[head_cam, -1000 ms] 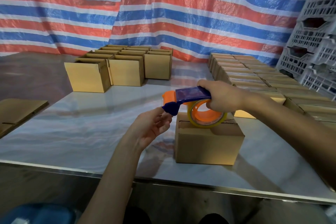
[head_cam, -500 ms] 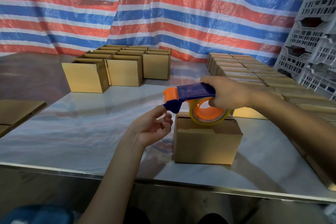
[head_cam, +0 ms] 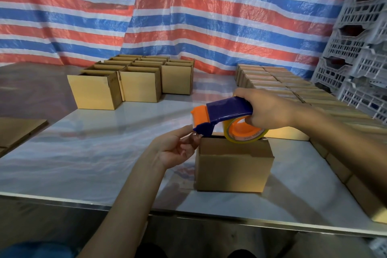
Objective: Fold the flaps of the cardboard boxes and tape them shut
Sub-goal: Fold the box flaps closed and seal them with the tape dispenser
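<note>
A: How many views do we hold?
B: One, worn on the head. We look forward and down across the table [head_cam: 88, 153] toward the striped tarp [head_cam: 83, 16].
A: How near?
B: Close. The left hand [head_cam: 173, 148] and right hand [head_cam: 270, 111] sit mid-frame, forearms entering from our lower edge.

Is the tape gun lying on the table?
No, the right hand holds the tape dispenser over the cardboard box while the left hand pinches its tape.

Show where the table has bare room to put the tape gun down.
Widest bare patch: table left of the near box, bordered by flat cardboard on the left and open boxes behind. A smaller strip lies right of the near box, before the closed boxes. Crowded: back and right edge.
</note>
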